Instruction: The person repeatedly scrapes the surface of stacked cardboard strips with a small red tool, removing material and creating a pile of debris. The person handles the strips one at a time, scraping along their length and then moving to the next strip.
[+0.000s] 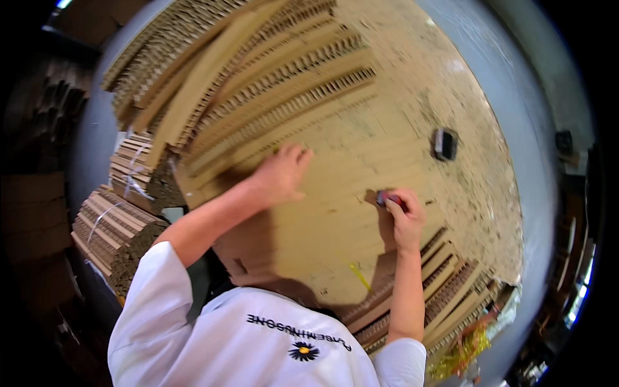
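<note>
My left hand (282, 175) is over the brown board surface, its fingers spread and thumb apart, nothing seen in it. Its fingertips are close to the nearest of the slotted cardboard strips (277, 132). Pinched in my right hand (407, 219) is a small red, dark-ended piece (391, 199) that looks like a hand stamp. Its dark end points left, just over the board, and I cannot tell whether it touches. Farther off to the right lies a small black box with a pale inside (445, 144), like an ink pad.
Several layered cardboard strips (442, 280) are stacked at the lower right, next to yellow strapping (467, 355). Tied bundles of strips (116, 232) stand at the left, below the table's edge. The worn wooden tabletop (477, 193) carries scraps and dust.
</note>
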A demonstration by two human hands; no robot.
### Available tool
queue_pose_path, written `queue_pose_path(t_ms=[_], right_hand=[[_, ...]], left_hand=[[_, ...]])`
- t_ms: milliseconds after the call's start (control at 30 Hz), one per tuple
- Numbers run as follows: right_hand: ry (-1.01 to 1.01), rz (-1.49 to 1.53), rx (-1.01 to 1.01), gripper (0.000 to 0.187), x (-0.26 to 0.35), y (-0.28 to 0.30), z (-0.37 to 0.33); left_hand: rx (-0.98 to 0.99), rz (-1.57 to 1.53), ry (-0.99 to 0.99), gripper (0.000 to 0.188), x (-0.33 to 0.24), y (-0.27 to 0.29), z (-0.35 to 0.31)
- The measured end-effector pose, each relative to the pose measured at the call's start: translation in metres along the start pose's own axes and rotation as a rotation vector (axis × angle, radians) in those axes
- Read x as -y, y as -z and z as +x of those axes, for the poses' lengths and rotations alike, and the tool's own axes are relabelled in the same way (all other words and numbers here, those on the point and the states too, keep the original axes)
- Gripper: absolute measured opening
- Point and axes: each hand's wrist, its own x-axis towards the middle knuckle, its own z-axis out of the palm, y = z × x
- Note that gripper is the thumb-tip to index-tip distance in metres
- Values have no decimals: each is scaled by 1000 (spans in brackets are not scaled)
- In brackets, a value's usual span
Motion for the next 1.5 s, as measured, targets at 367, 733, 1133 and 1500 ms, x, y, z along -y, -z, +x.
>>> queue_pose_path(t_ms=[367,733,1133,1500], right_hand=[[-3,456,-102,11,-23,29,-10],[-59,570,-139,13,-36,29,-9],[-44,563,-159,11,-33,23,-2],[-162,526,-121,13,-15,38,-8]], left_hand=[[209,-233,300,93,-28,18,0],[108,-288,380,79,-31,97,-27],[-650,674,753,71,92,344,-26],[-999,455,3,35,38,152,-5]])
